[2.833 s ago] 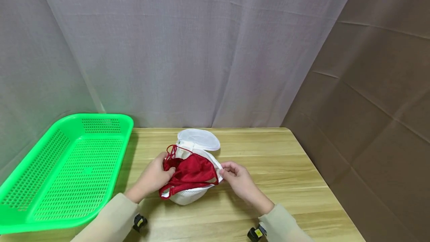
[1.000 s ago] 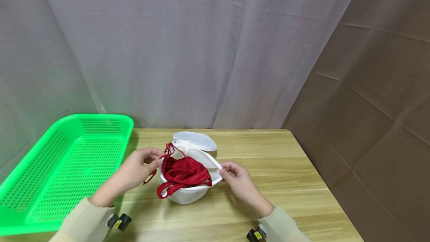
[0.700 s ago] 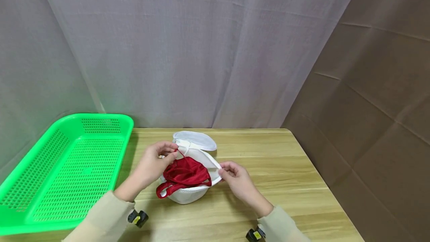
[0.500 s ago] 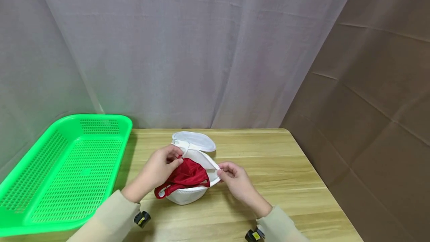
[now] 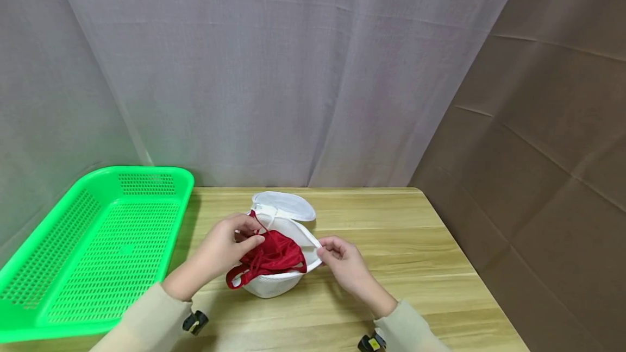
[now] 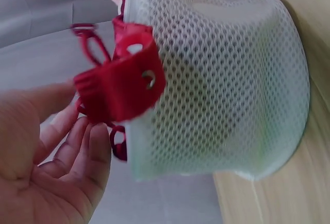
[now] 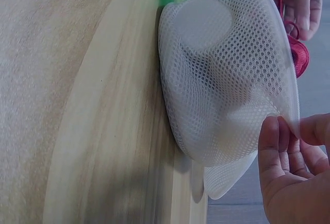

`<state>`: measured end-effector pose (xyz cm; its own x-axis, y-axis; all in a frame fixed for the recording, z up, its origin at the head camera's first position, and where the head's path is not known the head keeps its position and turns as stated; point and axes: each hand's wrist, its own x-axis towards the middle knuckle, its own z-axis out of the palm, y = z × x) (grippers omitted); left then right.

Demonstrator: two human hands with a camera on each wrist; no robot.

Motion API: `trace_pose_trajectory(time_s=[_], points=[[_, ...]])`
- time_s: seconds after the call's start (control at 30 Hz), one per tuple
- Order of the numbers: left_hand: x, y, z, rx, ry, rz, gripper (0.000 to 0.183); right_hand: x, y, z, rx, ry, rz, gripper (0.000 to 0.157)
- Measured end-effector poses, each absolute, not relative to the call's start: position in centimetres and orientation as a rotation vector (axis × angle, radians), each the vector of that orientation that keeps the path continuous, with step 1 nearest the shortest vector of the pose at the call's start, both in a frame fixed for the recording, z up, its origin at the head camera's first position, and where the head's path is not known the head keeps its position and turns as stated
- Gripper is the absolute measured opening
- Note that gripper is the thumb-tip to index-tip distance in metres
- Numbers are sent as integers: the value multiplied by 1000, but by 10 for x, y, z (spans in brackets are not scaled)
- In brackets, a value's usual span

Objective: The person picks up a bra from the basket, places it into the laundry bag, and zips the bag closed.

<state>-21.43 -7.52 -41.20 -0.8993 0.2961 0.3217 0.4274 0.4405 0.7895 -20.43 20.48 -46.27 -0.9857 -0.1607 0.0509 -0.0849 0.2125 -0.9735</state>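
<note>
R hand: pinching mesh bag rim, mouth wide; prob. best kept so.
L hand: narrow thumb-finger gap by red garment; can't tell if gripping.
Garment: mostly inside bag mouth; strap loop over L rim. Fold it in, clear of edge, imo.
Lid: flipped back, far side.
Grey curtain: bkgd.

1. Red garment: thin, wrinkled cloth with a soft, satin-like sheen.
2. White bag: matt fabric mesh, dotted with small holes; its lid looks sheer.
3. Green basket: smooth, glossy plastic, perforated.
4. Tabletop: pale, streaked wood grain, faintly shiny.
5. Grey curtain: matt cloth, creased.
6. Brown drape: matt cloth with fold lines.
7. Beige sleeves: matt cloth.
</note>
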Motion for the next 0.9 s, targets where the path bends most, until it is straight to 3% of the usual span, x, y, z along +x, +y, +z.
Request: trace_pose_trajectory(time_s=[0.4, 0.7, 0.9], points=[[-198, -104, -406, -676, -2601, -1376, 31, -197, 199, -444, -225, 2393, -1912, 17], [-186, -114, -412, -867, -2660, -1299, 47, -192, 196, -433, -215, 2398, -1895, 16], [-177, -113, -420, -943, -2671, -1150, 48, -193, 197, -434, -210, 2395, -1898, 16]])
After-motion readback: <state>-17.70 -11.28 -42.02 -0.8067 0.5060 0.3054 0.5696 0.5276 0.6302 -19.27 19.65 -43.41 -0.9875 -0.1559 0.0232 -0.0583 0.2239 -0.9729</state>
